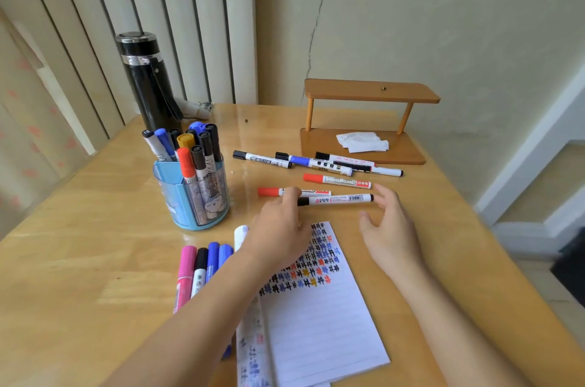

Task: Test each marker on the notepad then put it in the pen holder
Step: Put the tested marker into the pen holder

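- The left hand (278, 228) is reached forward over the top of the notepad (323, 323), and the cap end of a black-capped marker (340, 199) is pinched in its curled fingertips.
- The right hand (391, 230) is held with fingers loosely spread and the thumb apart; only its fingertips are set against the marker's other end, with nothing gripped.
- The marker is held level between the two hands, just beyond the notepad; whether it is lifted off the table (95, 244) cannot be told.
- The upper part of the notepad's lined page is covered with rows of small marks in blue, black, red and orange.
- Two red-capped markers (337, 180) are laid just behind the held one, and several black- and blue-capped markers (262, 160) further back.
- A row of markers, pink (185, 272) outermost, is laid left of the notepad, partly hidden by the left forearm.
- The blue pen holder (167, 193), filled with upright markers, is stood left of the hands.
- A black flask (148, 85) is stood behind it; a wooden stand (370, 90) with a crumpled tissue (362, 141) is placed at the far right.
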